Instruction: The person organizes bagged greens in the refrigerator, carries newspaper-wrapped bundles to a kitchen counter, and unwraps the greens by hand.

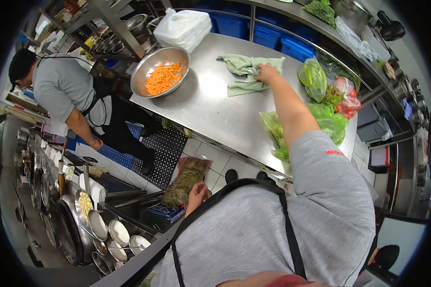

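A pale green cloth [239,64] lies on the far part of the steel surface [215,115], soft, creased and rumpled, with a wavy edge. The right hand [269,72] is on its right half, fingers bent down against the fabric; whether they pinch it or only press it, I cannot tell. The left hand [195,197] hangs lower, off the surface's near edge, its fingers loosely curled; whether they hold anything is unclear. Just beside it is one long, clear bag [184,179] packed with greenish-brown stalks; what it rests on is hard to make out.

To the cloth's left stands one round, smooth metal bowl [184,58] of thin orange shreds [163,79], and behind it one glossy white plastic bag [183,28], knotted and boxy. At the right end are crinkled bags of leafy greens [312,79], at least two, their outlines merging near the right forearm, which covers part of them, and one clear bag of round red produce [348,99].

At least three blue plastic bins [297,49] sit beyond the far edge, partly hidden. At left, one co-worker [67,86] bends forward, the near hand's grasp too small to read.
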`<state>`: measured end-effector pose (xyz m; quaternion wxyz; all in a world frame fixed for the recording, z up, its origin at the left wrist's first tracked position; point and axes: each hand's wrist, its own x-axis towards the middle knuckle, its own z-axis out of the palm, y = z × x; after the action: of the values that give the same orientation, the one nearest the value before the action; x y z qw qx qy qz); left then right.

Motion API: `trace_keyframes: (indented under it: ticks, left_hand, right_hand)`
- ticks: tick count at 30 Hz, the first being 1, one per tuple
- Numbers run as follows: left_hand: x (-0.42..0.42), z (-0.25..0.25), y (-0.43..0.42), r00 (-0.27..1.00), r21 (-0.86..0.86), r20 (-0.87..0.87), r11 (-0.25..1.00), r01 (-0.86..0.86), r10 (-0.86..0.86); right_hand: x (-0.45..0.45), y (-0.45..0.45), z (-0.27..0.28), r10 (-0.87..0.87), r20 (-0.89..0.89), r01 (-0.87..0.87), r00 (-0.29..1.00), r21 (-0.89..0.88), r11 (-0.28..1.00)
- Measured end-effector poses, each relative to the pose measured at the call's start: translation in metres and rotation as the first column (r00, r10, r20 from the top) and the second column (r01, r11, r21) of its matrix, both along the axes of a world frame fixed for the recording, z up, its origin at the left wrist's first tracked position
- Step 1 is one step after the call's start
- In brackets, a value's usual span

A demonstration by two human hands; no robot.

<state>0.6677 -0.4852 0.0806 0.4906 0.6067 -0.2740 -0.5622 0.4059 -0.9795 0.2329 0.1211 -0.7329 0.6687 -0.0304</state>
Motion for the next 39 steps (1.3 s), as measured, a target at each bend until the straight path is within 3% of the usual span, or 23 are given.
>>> trace_keyframes:
  ticks: [1,3,5,8,10,12,14,15,16,17,18,19,21,23,24,26,27,29,31,33,37,38,39]
  left_hand:
    - [-0.005,0.012,-0.006,1.0,0.015,-0.005,1.0,0.015,-0.015]
    - [-0.016,0.06,-0.048,0.979,-0.026,0.206,1.0,0.013,-0.008]
    - [-0.022,0.082,-0.088,0.974,-0.169,0.226,0.986,0.007,0.032]
    - [-0.048,0.13,-0.15,0.975,-0.366,0.218,0.93,0.034,0.05]
    - [-0.064,0.157,-0.185,0.965,-0.473,0.263,0.874,0.111,0.02]
    - [-0.087,0.188,-0.212,0.95,-0.531,0.313,0.832,0.162,0.014]
    - [-0.117,0.211,-0.236,0.947,-0.56,0.322,0.805,0.194,-0.004]
    - [-0.135,0.219,-0.245,0.942,-0.587,0.335,0.776,0.229,-0.025]
    - [-0.159,0.233,-0.249,0.914,-0.582,0.398,0.75,0.314,-0.074]
    - [-0.184,0.243,-0.251,0.881,-0.572,0.459,0.72,0.393,-0.116]
    - [-0.207,0.246,-0.256,0.796,-0.543,0.569,0.632,0.553,-0.208]
    - [-0.232,0.246,-0.26,0.717,-0.562,0.663,0.491,0.666,-0.214]
    - [-0.282,0.254,-0.258,0.486,-0.443,0.869,0.294,0.847,-0.091]
    - [-0.322,0.246,-0.255,0.176,-0.107,0.967,0.332,0.937,-0.184]
    - [-0.33,0.246,-0.259,0.173,-0.106,0.968,0.326,0.939,-0.182]
    - [-0.341,0.245,-0.262,-0.034,0.148,0.939,0.311,0.939,-0.343]
    - [-0.339,0.238,-0.265,-0.036,0.148,0.94,0.307,0.94,-0.34]
    - [-0.317,0.221,-0.273,0.406,-0.318,0.887,0.344,0.883,-0.221]
    - [-0.282,0.246,-0.281,0.589,-0.401,0.721,0.474,0.784,-0.365]
    - [-0.226,0.283,-0.299,0.781,-0.52,0.532,0.602,0.606,-0.327]
    - [-0.16,0.324,-0.343,0.872,-0.664,0.482,0.615,0.424,-0.081]
    - [-0.146,0.329,-0.357,0.872,-0.662,0.484,0.619,0.422,-0.077]
    - [-0.134,0.333,-0.371,0.787,-0.58,0.616,0.654,0.486,-0.038]
  right_hand:
    - [-0.003,0.009,-0.01,0.143,-0.094,-0.15,0.985,-0.077,0.986]
    - [0.026,0.058,-0.009,0.318,-0.19,-0.327,0.929,-0.017,0.945]
    - [0.04,0.133,-0.004,0.468,-0.112,-0.477,0.877,-0.077,0.876]
    - [0.037,0.219,0.022,0.485,0.253,-0.529,0.837,0.148,0.836]
    - [0.023,0.231,0.024,0.463,0.325,-0.535,0.824,0.177,0.826]
    - [0.002,0.236,0.047,0.353,0.531,-0.585,0.77,0.367,0.723]
    - [-0.043,0.241,0.086,0.267,0.662,-0.483,0.701,0.165,0.86]
    - [-0.074,0.245,0.112,0.325,0.645,-0.433,0.691,0.01,0.901]
    - [-0.109,0.26,0.153,0.237,0.75,-0.331,0.617,-0.026,0.943]
    - [-0.143,0.276,0.195,0.018,0.795,-0.259,0.607,0.177,0.95]
    - [-0.179,0.291,0.211,0.141,0.86,-0.254,0.491,-0.013,0.967]
    - [-0.217,0.309,0.207,0.187,0.908,-0.104,0.374,-0.16,0.982]
    - [-0.276,0.349,0.231,0.31,0.88,-0.043,0.361,-0.316,0.948]
    - [-0.318,0.386,0.234,0.318,0.81,0.12,0.492,-0.425,0.897]
    - [-0.329,0.398,0.231,0.317,0.811,0.127,0.493,-0.427,0.895]
    - [-0.345,0.417,0.223,0.215,0.853,0.296,0.476,-0.385,0.874]
    - [-0.353,0.423,0.216,0.215,0.853,0.3,0.477,-0.387,0.872]
    - [-0.365,0.429,0.197,0.071,0.889,0.425,0.452,-0.285,0.859]
    - [-0.368,0.429,0.192,0.062,0.902,0.43,0.426,-0.263,0.864]
    - [-0.37,0.426,0.193,0.09,0.903,0.414,0.42,-0.278,0.867]
    - [-0.355,0.412,0.197,0.105,0.904,0.439,0.414,-0.299,0.847]
    - [-0.354,0.408,0.197,0.105,0.906,0.435,0.411,-0.297,0.85]
    - [-0.352,0.404,0.196,0.117,0.905,0.384,0.41,-0.288,0.877]
